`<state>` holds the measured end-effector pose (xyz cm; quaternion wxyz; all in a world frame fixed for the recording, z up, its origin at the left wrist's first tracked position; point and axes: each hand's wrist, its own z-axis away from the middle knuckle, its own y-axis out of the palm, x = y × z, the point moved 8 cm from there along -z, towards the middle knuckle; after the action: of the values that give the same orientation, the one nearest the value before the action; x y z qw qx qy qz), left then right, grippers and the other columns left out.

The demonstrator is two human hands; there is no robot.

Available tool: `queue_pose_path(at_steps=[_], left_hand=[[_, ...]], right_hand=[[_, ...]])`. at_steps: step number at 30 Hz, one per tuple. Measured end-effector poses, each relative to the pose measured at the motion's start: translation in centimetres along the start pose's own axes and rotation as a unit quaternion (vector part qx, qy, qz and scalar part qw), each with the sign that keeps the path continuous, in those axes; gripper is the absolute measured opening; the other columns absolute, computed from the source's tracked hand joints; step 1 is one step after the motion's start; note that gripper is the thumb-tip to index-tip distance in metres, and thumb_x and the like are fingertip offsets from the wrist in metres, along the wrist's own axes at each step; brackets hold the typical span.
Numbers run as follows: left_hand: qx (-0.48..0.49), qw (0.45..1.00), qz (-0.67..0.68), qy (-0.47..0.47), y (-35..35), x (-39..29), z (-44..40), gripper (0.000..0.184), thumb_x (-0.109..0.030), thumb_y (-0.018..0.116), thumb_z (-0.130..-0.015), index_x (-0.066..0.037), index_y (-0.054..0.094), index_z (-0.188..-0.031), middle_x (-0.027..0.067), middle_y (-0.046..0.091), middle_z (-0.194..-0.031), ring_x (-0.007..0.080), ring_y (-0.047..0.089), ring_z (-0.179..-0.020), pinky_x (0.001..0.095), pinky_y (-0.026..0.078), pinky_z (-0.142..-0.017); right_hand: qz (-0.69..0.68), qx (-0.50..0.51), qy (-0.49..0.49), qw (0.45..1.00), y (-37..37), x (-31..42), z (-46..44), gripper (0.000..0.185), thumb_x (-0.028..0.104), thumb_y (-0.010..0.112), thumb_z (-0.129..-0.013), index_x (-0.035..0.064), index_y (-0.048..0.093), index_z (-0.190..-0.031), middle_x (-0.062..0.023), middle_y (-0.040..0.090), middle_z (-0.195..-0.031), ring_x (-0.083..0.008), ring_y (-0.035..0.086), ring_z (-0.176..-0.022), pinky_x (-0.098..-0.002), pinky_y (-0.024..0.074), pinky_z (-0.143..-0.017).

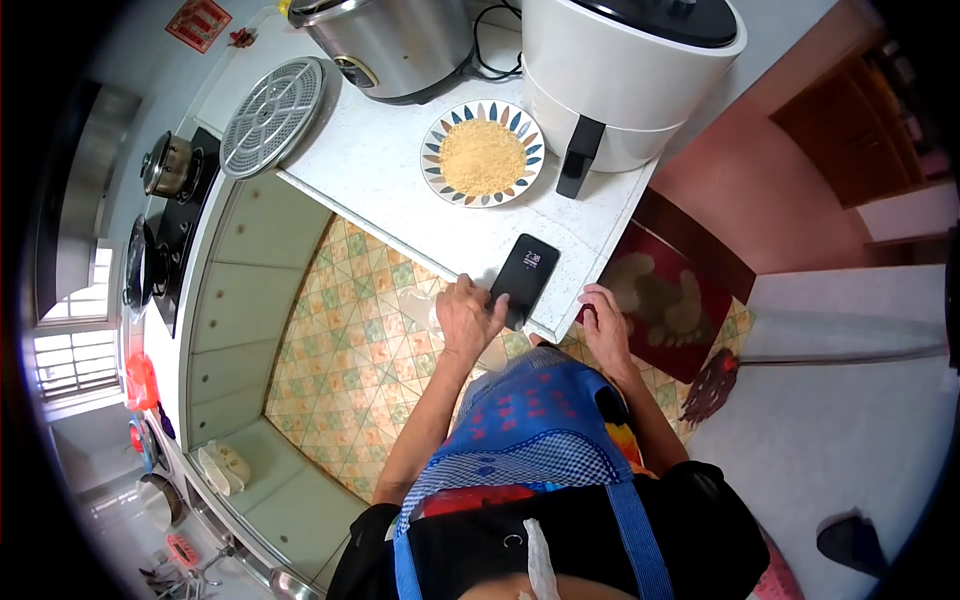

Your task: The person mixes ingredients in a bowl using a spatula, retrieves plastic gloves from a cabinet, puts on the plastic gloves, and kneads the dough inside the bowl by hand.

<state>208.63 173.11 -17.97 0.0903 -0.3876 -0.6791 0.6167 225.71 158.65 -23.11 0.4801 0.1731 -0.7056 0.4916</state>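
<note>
My left hand is at the counter's front edge, its thumb apart from the fingers and reaching the side of a black smartphone. Face up on the white counter, the phone has a lit clock on its screen. My right hand rests by the counter's right edge, fingers loosely bent and apart, with nothing seen in it. Beyond the phone stands a plate with a leaf-patterned rim, bearing a heap of pale yellow crumbs.
Behind the plate are a white air fryer with a black handle and a steel cooker. A round perforated rack leans at the counter's left. Further left, a pot sits on the stove. A mop lies near the footprint mat.
</note>
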Motion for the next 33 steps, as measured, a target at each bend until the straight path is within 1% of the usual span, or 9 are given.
queue_pose_path(at_steps=[3,5,6,7,8,9,10,14,33], left_hand=[[-0.006,0.997,-0.067,0.025,0.7,-1.9,-0.3,0.036,-0.036,0.07,-0.069,-0.005,0.06,-0.053,0.0087,0.05,-0.068,0.0244,0.051,-0.061,0.0372,0.035,-0.059],[0.064,0.997,-0.05,0.004,2.6,-1.7,-0.2,0.039,-0.039,0.069,-0.071,-0.006,0.061,-0.053,0.0099,0.049,-0.067,0.026,0.051,-0.064,0.0379,0.035,-0.06],[0.127,0.991,-0.025,-0.03,3.5,-1.2,-0.1,0.04,-0.044,0.071,-0.067,-0.005,0.064,-0.07,0.0098,0.048,-0.069,0.0262,0.051,-0.066,0.0386,0.035,-0.062],[0.128,0.991,-0.026,-0.033,3.6,-1.6,-0.1,0.04,-0.044,0.071,-0.067,-0.005,0.064,-0.07,0.0098,0.048,-0.069,0.0262,0.051,-0.066,0.0386,0.035,-0.062],[0.094,0.994,-0.041,-0.035,2.8,-2.5,-0.4,0.046,-0.042,0.073,-0.064,-0.002,0.061,-0.084,0.0102,0.049,-0.074,0.0265,0.052,-0.069,0.0391,0.035,-0.064],[0.06,0.996,-0.055,-0.037,2.2,-3.2,-0.7,0.058,-0.039,0.076,-0.06,0.0,0.058,-0.099,0.0106,0.05,-0.079,0.0269,0.052,-0.072,0.0397,0.035,-0.067],[0.087,0.992,-0.069,-0.052,3.3,-3.0,-0.5,0.076,-0.044,0.077,-0.058,0.005,0.05,-0.11,0.0119,0.048,-0.089,0.0269,0.05,-0.077,0.0399,0.035,-0.071],[0.083,0.989,-0.079,-0.089,4.6,-3.1,-0.9,0.082,-0.048,0.075,-0.059,0.007,0.049,-0.113,0.0143,0.044,-0.096,0.0289,0.046,-0.086,0.0418,0.032,-0.079],[0.06,0.985,-0.089,-0.138,6.5,-3.3,-1.8,0.063,-0.044,0.071,-0.059,0.003,0.051,-0.095,0.0152,0.044,-0.091,0.03,0.045,-0.084,0.0437,0.033,-0.078]], right_hand=[[0.0,0.02,0.002,1.0,0.0,-0.4,-0.4,0.022,-0.002,0.051,-0.081,0.0034,0.052,-0.103,-0.0123,0.053,-0.112,-0.0326,0.05,-0.105,-0.0396,0.0423,-0.089],[0.029,0.025,-0.012,0.999,-0.4,0.2,-0.8,0.023,-0.002,0.051,-0.081,0.0037,0.052,-0.103,-0.0122,0.052,-0.113,-0.0322,0.05,-0.105,-0.0397,0.0421,-0.09],[0.058,0.025,-0.026,0.998,-0.5,0.6,-1.0,0.024,-0.002,0.051,-0.081,0.004,0.052,-0.104,-0.0121,0.052,-0.113,-0.0319,0.05,-0.106,-0.0397,0.0419,-0.09],[0.057,0.028,-0.026,0.998,-0.5,0.5,-1.1,0.024,-0.002,0.051,-0.081,0.004,0.052,-0.104,-0.0121,0.052,-0.113,-0.0319,0.05,-0.106,-0.0397,0.0419,-0.09],[0.048,0.036,-0.028,0.998,-0.4,0.5,-1.3,0.025,-0.002,0.052,-0.08,0.0042,0.052,-0.104,-0.0122,0.052,-0.113,-0.0319,0.049,-0.106,-0.0399,0.0411,-0.091],[0.04,0.044,-0.031,0.998,-0.3,0.5,-1.5,0.026,-0.002,0.052,-0.079,0.0044,0.052,-0.105,-0.0122,0.052,-0.114,-0.0319,0.049,-0.106,-0.0401,0.0404,-0.092],[0.038,0.045,-0.031,0.998,-0.3,0.4,-1.7,0.026,-0.002,0.052,-0.079,0.0044,0.052,-0.105,-0.0122,0.052,-0.114,-0.0319,0.049,-0.106,-0.0401,0.0404,-0.092],[0.024,0.063,-0.029,0.997,0.0,-0.5,-2.1,0.029,-0.002,0.052,-0.079,0.0034,0.05,-0.107,-0.0132,0.051,-0.114,-0.0326,0.047,-0.107,-0.0406,0.038,-0.093],[-0.001,0.103,-0.019,0.994,0.2,-1.5,-2.7,0.036,-0.001,0.051,-0.08,0.0011,0.046,-0.116,-0.0169,0.051,-0.116,-0.0341,0.047,-0.106,-0.0414,0.0374,-0.093]])
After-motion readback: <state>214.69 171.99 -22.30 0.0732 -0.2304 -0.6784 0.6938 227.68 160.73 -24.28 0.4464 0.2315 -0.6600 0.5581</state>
